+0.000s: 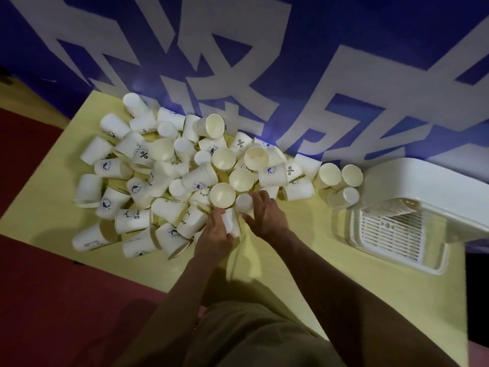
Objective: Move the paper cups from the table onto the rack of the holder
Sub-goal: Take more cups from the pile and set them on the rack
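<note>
1. Table (pixel 312 250): yellow top, its far edge against a blue wall (pixel 397 49) with large white lettering.
2. Paper cups (pixel 169 178): white, many with printed logos, heaped loose from the far left corner across the table's middle; some lie on their sides, some stand mouth up, a few are upturned.
3. Left hand (pixel 215 234): at the pile's near edge, fingers curled round a white cup (pixel 232 223).
4. Right hand (pixel 267 215): just beside the left, fingers spread and resting on an upturned cup (pixel 244 202).
5. Holder (pixel 423 197): white, at the table's right edge, with a slotted rack (pixel 394 234) in front; three cups (pixel 341 181) lie just beside it.
</note>
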Tool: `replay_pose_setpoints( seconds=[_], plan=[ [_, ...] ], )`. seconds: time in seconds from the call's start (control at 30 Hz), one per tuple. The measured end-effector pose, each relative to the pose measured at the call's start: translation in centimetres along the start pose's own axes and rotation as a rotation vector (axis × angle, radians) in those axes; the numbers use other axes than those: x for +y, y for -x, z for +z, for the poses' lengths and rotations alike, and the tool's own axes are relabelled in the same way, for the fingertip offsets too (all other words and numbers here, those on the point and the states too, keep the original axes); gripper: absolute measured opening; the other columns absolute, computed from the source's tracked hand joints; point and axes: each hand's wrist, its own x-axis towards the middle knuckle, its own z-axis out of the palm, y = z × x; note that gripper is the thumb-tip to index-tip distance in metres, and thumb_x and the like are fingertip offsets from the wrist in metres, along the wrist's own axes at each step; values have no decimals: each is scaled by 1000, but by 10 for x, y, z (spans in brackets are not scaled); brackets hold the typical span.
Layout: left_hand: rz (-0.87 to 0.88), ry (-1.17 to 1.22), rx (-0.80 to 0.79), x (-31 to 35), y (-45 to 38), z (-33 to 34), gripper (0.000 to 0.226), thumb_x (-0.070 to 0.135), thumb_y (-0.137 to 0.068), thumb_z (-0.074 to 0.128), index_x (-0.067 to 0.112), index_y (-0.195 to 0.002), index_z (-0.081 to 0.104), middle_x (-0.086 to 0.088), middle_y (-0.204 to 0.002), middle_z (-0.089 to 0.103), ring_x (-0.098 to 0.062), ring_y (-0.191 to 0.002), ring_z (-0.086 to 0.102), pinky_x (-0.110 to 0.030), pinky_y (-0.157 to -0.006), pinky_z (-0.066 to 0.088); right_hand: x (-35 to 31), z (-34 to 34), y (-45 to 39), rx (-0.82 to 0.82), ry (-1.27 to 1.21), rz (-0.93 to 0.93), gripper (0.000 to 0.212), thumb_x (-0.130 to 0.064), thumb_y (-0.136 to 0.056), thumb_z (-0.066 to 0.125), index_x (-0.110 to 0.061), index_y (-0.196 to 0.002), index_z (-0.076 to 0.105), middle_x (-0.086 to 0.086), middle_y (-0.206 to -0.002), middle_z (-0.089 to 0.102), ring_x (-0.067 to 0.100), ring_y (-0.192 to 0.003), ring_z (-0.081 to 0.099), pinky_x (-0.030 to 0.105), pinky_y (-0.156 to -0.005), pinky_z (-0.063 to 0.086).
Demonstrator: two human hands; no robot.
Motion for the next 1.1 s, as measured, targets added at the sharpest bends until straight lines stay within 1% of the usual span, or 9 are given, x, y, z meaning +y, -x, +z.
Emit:
replay_pose_setpoints(
  seconds=[0.1,0.23,0.33,0.53,0.7,0.8,0.9,1.0,1.1],
  plan=[
    [105,-18,5,-4,-3,6,47,13,-97,55,-2,-139,40,-24,-133,47,-36,-114,54,-38,-93,49,-1,1,-5,-17,30,18,67,-44,-96,64,-15,-149,35,9,-147,42,33,-123,53,49,-91,55],
    [120,47,-2,-2,-4,3,52,15,-94,68,-6,-136,46,-24,-129,55,-35,-114,59,-44,-98,49,-1,3,-12,21,33,12,67,-50,-93,66,-16,-143,40,8,-139,48,32,-116,57,49,-84,57],
    [133,86,3,-5,-2,2,48,15,-95,68,-8,-131,48,-23,-122,62,-36,-109,63,-49,-93,51,-3,5,-18,31,50,34,69,-56,-91,64,-16,-141,39,6,-135,50,31,-113,58,49,-80,58],
    [133,-73,30,-15,1,5,34,34,-98,62,9,-119,67,-12,-110,60,-27,-101,59,-40,-91,48,-2,8,-23,34,68,-22,61,-52,-92,64,-22,-141,42,6,-138,50,31,-117,58,48,-81,58],
    [193,-53,97,-10,5,5,27,37,-92,71,9,-95,67,-9,-109,49,-20,-87,58,-33,-79,54,3,8,-17,33,44,-31,60,-41,-92,66,-17,-140,41,7,-134,51,30,-114,58,48,-82,59],
    [264,-18,170,-6,9,2,26,31,-91,73,5,-96,70,-15,-118,49,-20,-93,59,-25,-79,54,9,8,-7,37,13,-30,58,-35,-91,67,-14,-138,40,8,-129,52,31,-111,58,46,-79,58],
    [372,-42,246,-4,14,2,29,31,-91,66,2,-89,64,-23,-118,49,-27,-106,53,-26,-78,50,24,8,13,47,-22,-57,61,-32,-92,64,-19,-145,39,10,-132,49,32,-113,57,47,-78,58],
    [285,-28,174,-5,17,4,28,34,-86,64,7,-85,60,-18,-125,48,-26,-119,50,-27,-90,42,44,14,35,13,42,-28,75,-30,-91,64,-20,-156,28,13,-133,48,34,-112,57,47,-82,58],
    [283,-41,139,-2,23,7,21,17,-80,77,7,-83,58,-15,-120,53,-28,-122,51,-40,-96,50,58,23,51,-114,168,86,99,-35,-92,65,-24,-163,-3,14,-134,49,31,-114,55,45,-90,55]
  ],
)
